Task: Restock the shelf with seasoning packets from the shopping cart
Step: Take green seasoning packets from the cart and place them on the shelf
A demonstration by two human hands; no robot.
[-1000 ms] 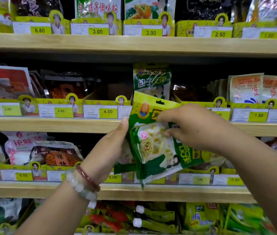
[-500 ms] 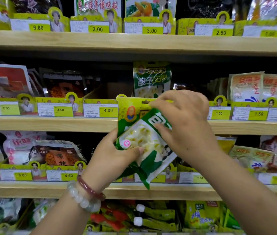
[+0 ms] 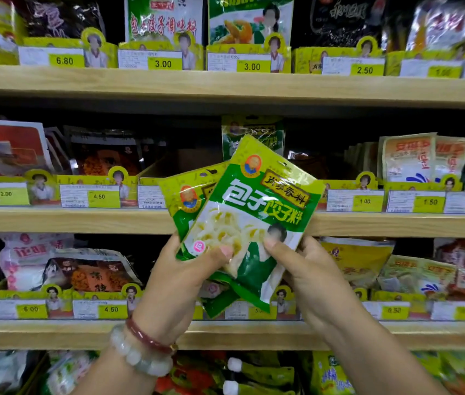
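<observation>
Two green-and-yellow seasoning packets are fanned out in front of the middle shelf (image 3: 83, 220). The front packet (image 3: 257, 212) shows white lettering and a dumpling picture; the rear packet (image 3: 188, 201) peeks out to its left. My left hand (image 3: 180, 280) grips the lower left of the pair, thumb on the front. My right hand (image 3: 308, 272) pinches the front packet's lower right corner. One matching packet (image 3: 251, 132) stands upright in the shelf slot behind them. The shopping cart is out of view.
Three wooden shelves hold rows of packets behind yellow price-tag holders. Red and orange packets (image 3: 94, 155) sit left of the slot, pale packets (image 3: 413, 158) to the right. The bottom shelf edge (image 3: 54, 334) runs under my wrists. Bottles (image 3: 254, 374) lie lowest.
My right hand slid from the top of the packets down to the lower right corner. The packets rose, turned face-on and fanned apart, and the view moved closer.
</observation>
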